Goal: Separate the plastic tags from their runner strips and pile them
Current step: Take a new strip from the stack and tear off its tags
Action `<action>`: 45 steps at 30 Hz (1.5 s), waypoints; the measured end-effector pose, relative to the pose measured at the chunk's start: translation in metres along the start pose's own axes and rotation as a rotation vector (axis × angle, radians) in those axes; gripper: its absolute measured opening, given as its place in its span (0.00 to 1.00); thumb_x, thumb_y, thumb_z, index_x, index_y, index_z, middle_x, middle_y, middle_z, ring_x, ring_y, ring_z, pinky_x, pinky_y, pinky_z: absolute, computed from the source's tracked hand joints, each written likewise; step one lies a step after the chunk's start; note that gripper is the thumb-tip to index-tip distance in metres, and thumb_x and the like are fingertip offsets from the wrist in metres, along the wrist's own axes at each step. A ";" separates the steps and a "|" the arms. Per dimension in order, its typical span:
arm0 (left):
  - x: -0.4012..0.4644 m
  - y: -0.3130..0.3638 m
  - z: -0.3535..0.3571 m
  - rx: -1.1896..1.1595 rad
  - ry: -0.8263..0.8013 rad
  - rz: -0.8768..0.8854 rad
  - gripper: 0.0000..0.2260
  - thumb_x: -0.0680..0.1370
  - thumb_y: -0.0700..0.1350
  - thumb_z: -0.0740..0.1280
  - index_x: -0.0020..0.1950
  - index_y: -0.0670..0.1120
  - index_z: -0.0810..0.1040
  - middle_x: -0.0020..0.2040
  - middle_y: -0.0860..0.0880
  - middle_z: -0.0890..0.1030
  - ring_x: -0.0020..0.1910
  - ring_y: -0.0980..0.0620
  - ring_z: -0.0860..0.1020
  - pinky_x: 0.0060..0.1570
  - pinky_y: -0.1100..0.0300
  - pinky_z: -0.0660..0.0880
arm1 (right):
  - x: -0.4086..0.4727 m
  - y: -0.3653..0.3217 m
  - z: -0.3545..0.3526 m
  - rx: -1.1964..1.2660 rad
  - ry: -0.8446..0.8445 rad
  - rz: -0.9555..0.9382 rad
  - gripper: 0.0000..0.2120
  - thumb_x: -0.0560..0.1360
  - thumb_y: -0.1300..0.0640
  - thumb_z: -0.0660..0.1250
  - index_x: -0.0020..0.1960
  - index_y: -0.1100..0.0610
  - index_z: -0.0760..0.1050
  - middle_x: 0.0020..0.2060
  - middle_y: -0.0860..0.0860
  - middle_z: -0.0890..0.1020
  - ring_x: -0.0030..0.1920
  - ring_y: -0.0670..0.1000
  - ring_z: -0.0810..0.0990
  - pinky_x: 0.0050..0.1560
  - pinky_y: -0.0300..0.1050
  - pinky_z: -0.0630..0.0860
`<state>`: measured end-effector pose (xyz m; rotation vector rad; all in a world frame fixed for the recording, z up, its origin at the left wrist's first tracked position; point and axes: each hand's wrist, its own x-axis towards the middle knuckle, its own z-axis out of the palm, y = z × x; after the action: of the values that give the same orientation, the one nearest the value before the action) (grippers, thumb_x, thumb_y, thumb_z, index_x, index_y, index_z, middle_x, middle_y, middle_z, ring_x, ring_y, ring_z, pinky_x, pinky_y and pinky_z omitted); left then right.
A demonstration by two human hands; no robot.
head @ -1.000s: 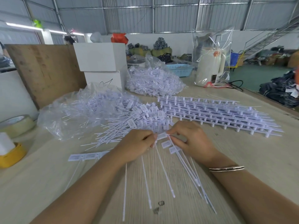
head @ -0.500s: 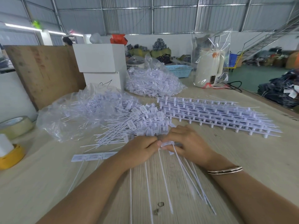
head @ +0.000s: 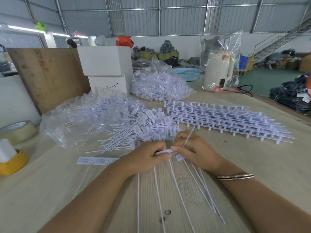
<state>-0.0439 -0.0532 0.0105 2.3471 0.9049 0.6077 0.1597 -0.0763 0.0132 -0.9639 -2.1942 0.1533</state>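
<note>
My left hand [head: 146, 157] and my right hand [head: 195, 148] meet at the table's middle, both pinching a strip of white plastic tags [head: 165, 151]. The tags' long thin tails [head: 178, 190] fan out toward me over the wood. A thin runner stick [head: 189, 135] pokes up from my right fingers. Just beyond my hands lies a loose pile of separated tags [head: 141, 130]. A stack of unseparated tag strips [head: 223, 120] lies to the right. A short strip of joined tags [head: 96, 160] rests left of my left wrist.
A clear bag of tags [head: 80, 118] lies at the left and another bag [head: 159, 86] behind. White boxes [head: 107, 69], a wooden board [head: 45, 76], tape rolls [head: 15, 130] and a wrapped kettle [head: 218, 73] ring the table.
My hands have closed together on the strip, then my right hand twisted so a thin stick now points up and away from it. The tails shifted slightly.
</note>
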 end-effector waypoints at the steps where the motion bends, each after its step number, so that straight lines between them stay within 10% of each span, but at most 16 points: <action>1: 0.000 0.000 0.000 -0.003 0.003 0.005 0.12 0.78 0.49 0.65 0.38 0.47 0.69 0.28 0.60 0.67 0.28 0.61 0.64 0.30 0.67 0.62 | 0.000 0.001 0.000 0.019 0.006 0.004 0.08 0.75 0.58 0.65 0.42 0.60 0.81 0.38 0.50 0.77 0.41 0.46 0.72 0.44 0.40 0.68; 6: 0.001 0.005 -0.001 -0.067 0.043 0.003 0.14 0.78 0.50 0.65 0.34 0.55 0.66 0.27 0.60 0.68 0.28 0.62 0.64 0.30 0.68 0.61 | 0.001 0.002 0.002 0.186 0.037 0.094 0.12 0.77 0.57 0.63 0.39 0.62 0.79 0.32 0.54 0.78 0.36 0.51 0.76 0.40 0.44 0.72; 10: -0.002 0.005 0.000 0.036 -0.044 -0.001 0.17 0.78 0.50 0.65 0.32 0.55 0.63 0.28 0.60 0.67 0.28 0.62 0.64 0.30 0.67 0.60 | -0.004 0.015 -0.010 0.409 0.376 0.383 0.09 0.78 0.59 0.62 0.42 0.53 0.79 0.27 0.48 0.78 0.30 0.45 0.75 0.36 0.38 0.73; 23: -0.005 0.015 -0.011 0.168 -0.012 -0.137 0.12 0.80 0.42 0.58 0.36 0.49 0.68 0.30 0.50 0.70 0.29 0.53 0.67 0.35 0.57 0.63 | -0.001 0.016 -0.001 0.202 -0.087 0.222 0.29 0.68 0.81 0.56 0.56 0.53 0.77 0.42 0.55 0.73 0.45 0.51 0.72 0.48 0.33 0.66; 28: -0.002 0.018 -0.011 0.295 0.013 -0.188 0.14 0.80 0.42 0.55 0.35 0.53 0.63 0.31 0.52 0.67 0.30 0.54 0.65 0.33 0.57 0.60 | -0.002 0.012 -0.003 0.227 -0.064 0.236 0.18 0.70 0.59 0.54 0.50 0.47 0.79 0.45 0.55 0.76 0.50 0.54 0.72 0.55 0.45 0.66; 37: 0.001 0.021 -0.005 0.304 0.135 -0.077 0.10 0.79 0.39 0.56 0.58 0.49 0.66 0.32 0.54 0.69 0.34 0.50 0.70 0.38 0.52 0.68 | 0.002 -0.004 0.000 0.003 -0.052 -0.068 0.13 0.71 0.61 0.66 0.55 0.58 0.78 0.48 0.53 0.80 0.48 0.52 0.78 0.50 0.53 0.73; 45: 0.002 0.028 0.003 0.185 0.177 -0.018 0.11 0.79 0.38 0.57 0.57 0.52 0.63 0.36 0.50 0.75 0.35 0.51 0.72 0.40 0.51 0.70 | 0.001 -0.015 0.000 -0.320 0.016 -0.146 0.12 0.67 0.57 0.74 0.50 0.54 0.80 0.41 0.46 0.82 0.41 0.47 0.79 0.46 0.44 0.69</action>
<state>-0.0276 -0.0699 0.0265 2.4743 1.1027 0.7633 0.1510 -0.0863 0.0192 -0.9640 -2.3072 -0.2806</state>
